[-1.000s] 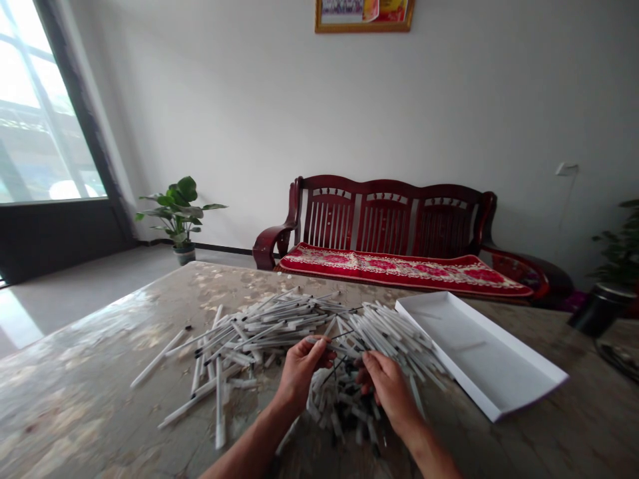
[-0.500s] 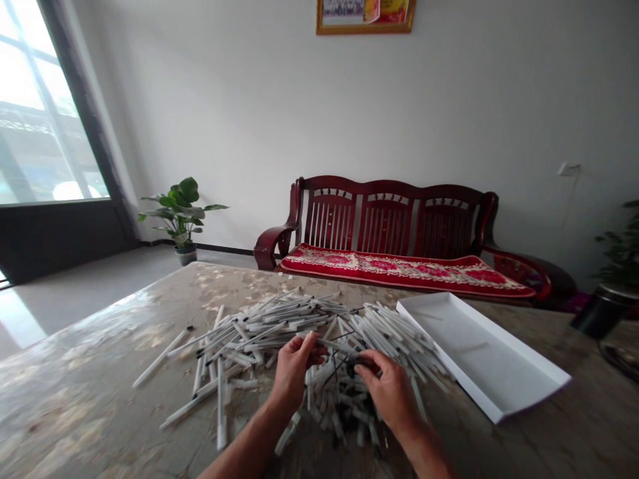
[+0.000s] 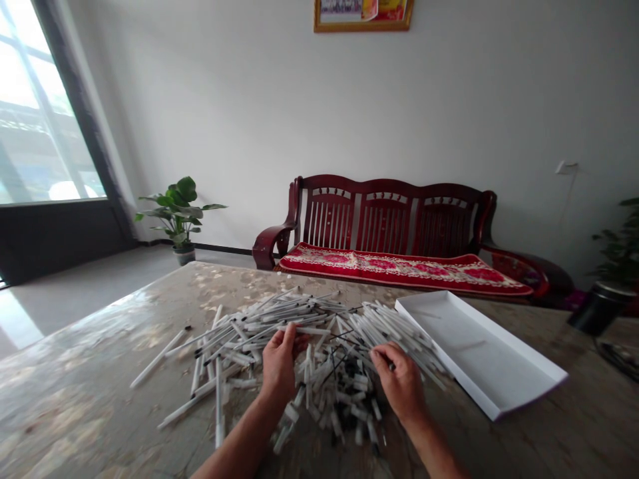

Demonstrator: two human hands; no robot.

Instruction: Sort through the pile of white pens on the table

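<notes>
My left hand (image 3: 279, 366) is closed on a white translucent pen barrel (image 3: 315, 330), pinched between thumb and fingers and pointing right over the heap. My right hand (image 3: 402, 386) is curled shut to the right, its fingertips pressed together; a small dark bit shows by the fingers, too small to name. Between my wrists lies a heap of clear and black pen caps (image 3: 344, 406). Beyond the hands spread loose pen barrels and refills (image 3: 269, 316), and a row of white pen barrels (image 3: 392, 324) lies toward the box.
An open shallow white box (image 3: 489, 359) stands on the right of the patterned table (image 3: 74, 399). Behind the table is a dark red wooden bench (image 3: 384, 219) with a red cover. Potted plants stand at left (image 3: 182, 213) and right (image 3: 619, 259).
My hands have moved apart. The left has shifted left and slightly up with the pen barrel; the right has drawn away to the right and its fingers have curled in.
</notes>
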